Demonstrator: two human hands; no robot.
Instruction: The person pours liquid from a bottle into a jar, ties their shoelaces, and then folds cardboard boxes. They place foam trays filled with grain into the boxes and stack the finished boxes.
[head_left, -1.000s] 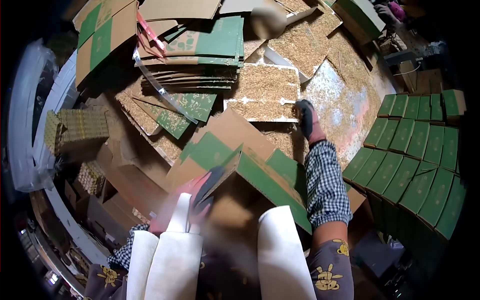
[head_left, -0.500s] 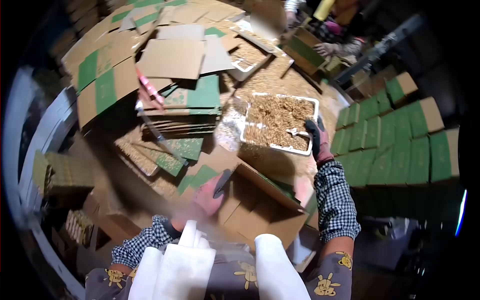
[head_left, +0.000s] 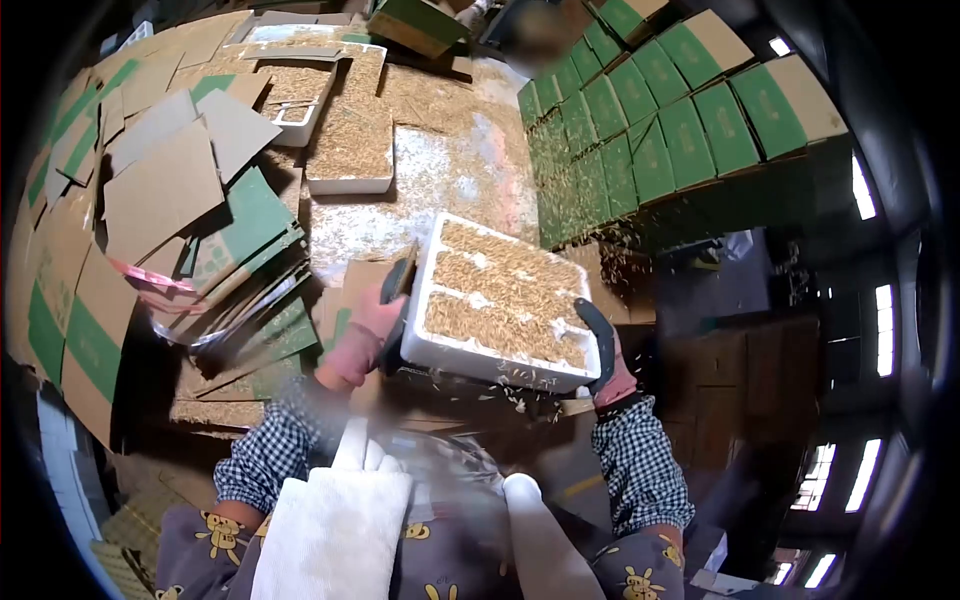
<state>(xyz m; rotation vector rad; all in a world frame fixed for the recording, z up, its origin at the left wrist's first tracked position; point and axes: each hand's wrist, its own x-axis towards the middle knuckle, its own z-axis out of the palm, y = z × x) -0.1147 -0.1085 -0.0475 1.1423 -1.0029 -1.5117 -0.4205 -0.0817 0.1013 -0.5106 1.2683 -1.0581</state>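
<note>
White and full of husks [head_left: 505,300], one tray [head_left: 430,352] is held up near the table [head_left: 468,187]; the right hand [head_left: 605,350] grips its right edge, the left hand [head_left: 370,330] is at its left side, its hold unclear. At least two more trays [head_left: 350,186] lie beyond.

We count: hands, left [head_left: 368,335] and right [head_left: 608,358], two; white trays [head_left: 470,362], at least three.
Checked sleeves [head_left: 640,455]: two. Stacked green cartons [head_left: 655,158]: over a dozen, overlapping, so we can't give exact.
</note>
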